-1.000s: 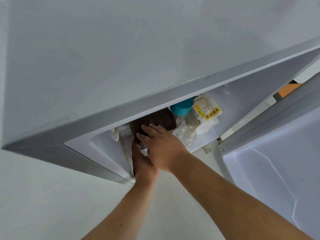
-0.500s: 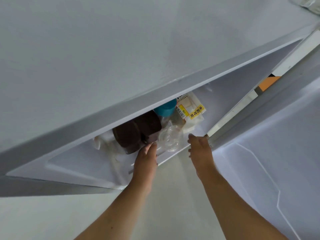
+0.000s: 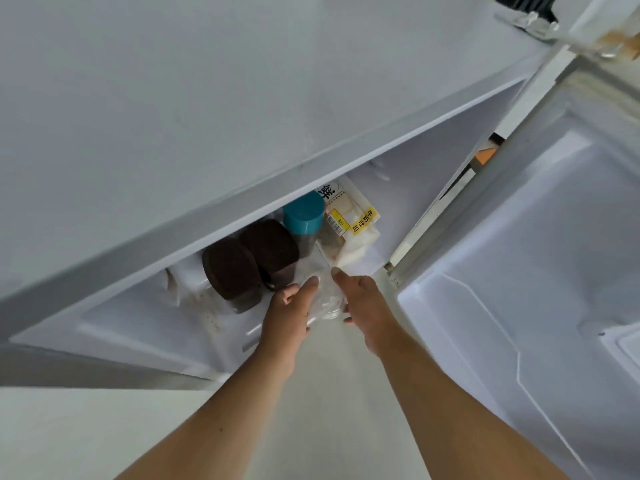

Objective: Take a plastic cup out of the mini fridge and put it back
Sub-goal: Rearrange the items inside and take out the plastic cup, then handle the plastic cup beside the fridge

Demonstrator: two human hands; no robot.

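A clear plastic cup (image 3: 325, 296) sits at the front edge of the mini fridge (image 3: 242, 98) floor, between my two hands. My left hand (image 3: 289, 313) presses its left side with fingers stretched along it. My right hand (image 3: 363, 303) cups its right side, thumb pointing into the fridge. The cup is see-through and partly blurred, so its rim is hard to make out. Both hands seem to hold it together.
Inside stand two dark brown lidded containers (image 3: 249, 261), a bottle with a teal cap (image 3: 304, 213) and a bread bag with a yellow label (image 3: 353, 220). The open fridge door (image 3: 536, 271) hangs at the right. Pale floor (image 3: 69, 438) lies below.
My right hand left the fridge's front corner and came in to the cup's right side. My left hand moved from the brown containers onto the cup. The cup now sits nearer the front edge.
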